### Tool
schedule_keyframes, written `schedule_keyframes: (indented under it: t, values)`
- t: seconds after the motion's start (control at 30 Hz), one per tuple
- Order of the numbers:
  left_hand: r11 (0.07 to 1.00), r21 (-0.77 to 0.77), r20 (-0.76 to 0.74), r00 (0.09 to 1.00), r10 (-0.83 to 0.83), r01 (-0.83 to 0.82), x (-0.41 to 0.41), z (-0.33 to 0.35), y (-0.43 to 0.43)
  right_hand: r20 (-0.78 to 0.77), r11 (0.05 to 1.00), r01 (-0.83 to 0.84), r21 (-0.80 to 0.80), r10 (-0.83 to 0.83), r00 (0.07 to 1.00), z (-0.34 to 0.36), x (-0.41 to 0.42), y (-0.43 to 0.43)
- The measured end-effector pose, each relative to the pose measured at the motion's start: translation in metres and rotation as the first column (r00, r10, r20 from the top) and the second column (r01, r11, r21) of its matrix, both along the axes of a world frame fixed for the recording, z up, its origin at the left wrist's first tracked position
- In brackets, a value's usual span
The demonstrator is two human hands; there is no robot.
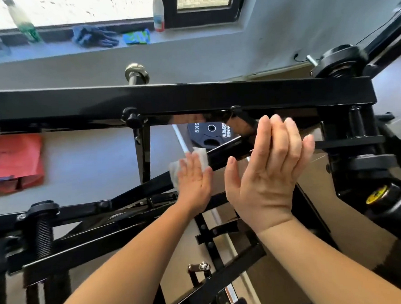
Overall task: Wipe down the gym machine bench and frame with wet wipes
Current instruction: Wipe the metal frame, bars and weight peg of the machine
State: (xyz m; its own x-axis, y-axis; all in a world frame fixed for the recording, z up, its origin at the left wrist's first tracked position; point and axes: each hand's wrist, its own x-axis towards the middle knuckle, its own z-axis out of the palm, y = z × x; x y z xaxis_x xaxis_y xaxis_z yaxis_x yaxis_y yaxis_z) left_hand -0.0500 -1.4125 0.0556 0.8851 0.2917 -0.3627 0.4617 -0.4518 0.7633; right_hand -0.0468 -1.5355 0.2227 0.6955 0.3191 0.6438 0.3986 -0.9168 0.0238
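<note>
Currently: left hand (194, 183) is flat, fingers straight, pressing a white wet wipe (201, 155) onto the diagonal black frame bar (227, 150). Right hand (268, 171) is also flat, fingers extended, on the same bar just right of the wipe. Beyond the fingertips, a black weight plate (207, 133) reads "5KG"; the brand text looks like "Hammer Strength", inverted.

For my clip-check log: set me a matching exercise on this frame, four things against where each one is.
Things:
1. wet wipe
2. blue gloves
3. weight plate
4. red bag

Places:
A. on the window sill
B. far left, below the top beam
C. under the left hand, on the slanted bar
D. behind the frame, just under the top beam

Pairs: 1-C, 2-A, 3-D, 4-B.
</note>
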Motion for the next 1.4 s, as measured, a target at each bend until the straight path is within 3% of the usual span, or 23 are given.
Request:
schedule_keyframes:
  t: [0.07,0.13,0.17,0.2,0.27,0.3,0.37,0.43,0.5,0.57,0.63,0.73,0.8,0.87,0.9,1.0,1.07,1.13,1.2,1.27,1.3,1.33,1.4]
  values:
    - [0.987,-0.163,0.169,0.985,0.019,0.009,0.009,0.026,-0.022,-0.073,0.993,-0.113,0.022,0.114,0.991,0.004,-0.013,0.007]
    - [0.928,-0.373,0.248,0.964,0.093,0.007,0.006,0.037,-0.026,-0.191,0.917,-0.372,-0.145,0.343,0.92,-0.006,-0.031,0.011]
    - [0.921,-0.389,0.277,0.952,0.128,-0.01,0.0,0.033,-0.021,-0.269,0.852,-0.475,-0.22,0.415,0.869,-0.017,-0.038,0.011]
    - [0.923,-0.38,0.291,0.938,0.189,-0.068,-0.009,0.027,-0.012,-0.338,0.827,-0.515,-0.225,0.429,0.838,-0.027,-0.038,0.01]
    - [0.949,-0.205,0.222,0.933,0.285,-0.241,-0.023,0.009,0.011,-0.435,0.87,-0.455,-0.192,0.34,0.834,-0.044,-0.022,0.011]
    - [0.926,-0.092,0.154,0.913,0.378,-0.367,-0.025,-0.004,0.023,-0.454,0.885,-0.411,-0.217,0.281,0.846,-0.049,-0.01,0.015]
    - [0.844,-0.039,0.105,0.837,0.537,-0.536,-0.024,-0.017,0.034,-0.479,0.887,-0.358,-0.29,0.189,0.857,-0.064,0.015,0.02]
    - [0.848,-0.043,0.209,0.826,0.524,-0.528,-0.01,-0.024,0.029,-0.499,0.86,-0.378,-0.344,0.174,0.849,-0.083,0.032,0.028]
    - [0.913,-0.057,0.336,0.854,0.398,-0.403,0.005,-0.03,0.018,-0.523,0.823,-0.425,-0.377,0.189,0.831,-0.1,0.037,0.039]
    - [0.956,0.06,0.373,0.895,0.246,-0.288,0.005,-0.051,0.009,-0.539,0.804,-0.451,-0.388,0.199,0.818,-0.113,0.038,0.049]
    - [0.952,0.128,0.272,0.933,0.237,-0.28,-0.015,-0.082,0.016,-0.571,0.78,-0.5,-0.377,0.229,0.788,-0.126,0.036,0.062]
    - [0.906,0.072,0.036,0.909,0.415,-0.416,-0.056,-0.131,0.055,-0.66,0.692,-0.63,-0.352,0.294,0.692,-0.148,0.03,0.083]
    - [0.823,0.035,-0.132,0.814,0.566,-0.566,-0.067,-0.151,0.091,-0.739,0.604,-0.703,-0.375,0.264,0.62,-0.156,0.024,0.1]
    - [0.719,0.021,-0.186,0.704,0.686,-0.695,-0.055,-0.154,0.107,-0.781,0.593,-0.698,-0.402,0.177,0.599,-0.163,0.021,0.112]
    - [0.712,-0.008,-0.196,0.699,0.688,-0.702,-0.045,-0.146,0.104,-0.782,0.597,-0.681,-0.424,0.138,0.608,-0.166,0.021,0.116]
    - [0.885,0.057,-0.068,0.883,0.465,-0.462,-0.033,-0.126,0.072,-0.752,0.608,-0.642,-0.467,0.109,0.65,-0.177,0.022,0.115]
    - [0.934,0.079,0.018,0.937,0.348,-0.349,-0.039,-0.134,0.07,-0.736,0.617,-0.644,-0.451,0.151,0.66,-0.187,0.024,0.11]
    - [0.89,0.086,-0.057,0.89,0.453,-0.448,-0.041,-0.152,0.097,-0.736,0.613,-0.652,-0.445,0.165,0.657,-0.189,0.027,0.107]
    - [0.799,0.094,-0.259,0.76,0.596,-0.594,-0.045,-0.168,0.133,-0.764,0.591,-0.666,-0.455,0.125,0.633,-0.185,0.026,0.106]
    - [0.742,0.066,-0.417,0.657,0.628,-0.667,-0.046,-0.17,0.154,-0.79,0.586,-0.671,-0.455,0.082,0.608,-0.179,0.025,0.11]
    - [0.747,0.062,-0.418,0.662,0.622,-0.662,-0.043,-0.165,0.151,-0.795,0.587,-0.674,-0.448,0.083,0.601,-0.177,0.026,0.111]
    - [0.786,0.062,-0.35,0.724,0.595,-0.615,-0.036,-0.157,0.14,-0.81,0.59,-0.686,-0.426,0.088,0.579,-0.175,0.027,0.112]
    - [0.905,0.061,-0.096,0.9,0.424,-0.42,-0.035,-0.141,0.098,-0.878,0.621,-0.723,-0.303,0.113,0.465,-0.169,0.033,0.111]
